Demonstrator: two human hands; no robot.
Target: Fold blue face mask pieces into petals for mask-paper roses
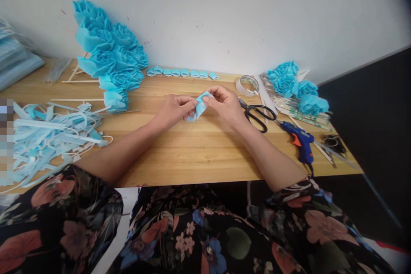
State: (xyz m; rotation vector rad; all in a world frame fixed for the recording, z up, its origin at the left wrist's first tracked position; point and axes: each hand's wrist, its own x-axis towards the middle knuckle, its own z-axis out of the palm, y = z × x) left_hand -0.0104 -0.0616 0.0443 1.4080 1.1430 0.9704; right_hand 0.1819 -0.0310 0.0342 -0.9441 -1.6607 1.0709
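Observation:
Both my hands meet over the middle of the wooden table (pixel 192 154). Between them is a small light-blue piece of material (pixel 199 106), folded or rolled. My left hand (pixel 175 110) pinches its lower end with closed fingers. My right hand (pixel 224 102) pinches its upper end, fingers curled. A row of several small rolled blue pieces (pixel 183 72) lies along the wall behind my hands.
Blue flowers on sticks (pixel 109 58) are piled at the back left, and more blue flowers (pixel 297 85) at the back right. Cut blue strips (pixel 48 132) heap at left. Black scissors (pixel 258 114), a tape roll (pixel 247 84) and a blue glue gun (pixel 300 141) lie at right.

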